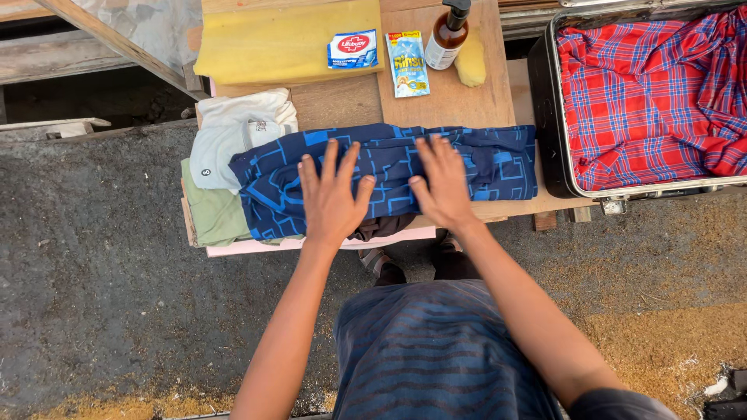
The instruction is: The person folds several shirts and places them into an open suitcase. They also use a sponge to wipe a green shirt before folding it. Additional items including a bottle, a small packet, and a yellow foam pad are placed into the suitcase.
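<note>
While both hands lie flat, head view shows the navy patterned garment (389,175) folded into a long band across frame centre, on the wooden surface (342,105). Left hand (333,198) palm down, fingers spread, on the band's middle-left; grip released, nothing clasped. Right hand (445,183) same, palm down just beside it to the right, fingers together-ish, grip released, pressing cloth only.

Left end of the band overlaps a white garment (233,132) and an olive-green garment (214,214), both stacked at the surface's left edge. Pink board (257,247) pokes out under them along the near edge.

Upper part of frame: yellow foam pad (280,43), with a white-and-blue soap packet (352,49) at its right end. Next right, a blue-yellow sachet (408,64), then a brown pump bottle (447,35), and a yellow sponge (470,62) touching it.

Upper right: open dark suitcase (548,109) with red plaid cloth (646,101) inside, abutting the surface's right edge.
</note>
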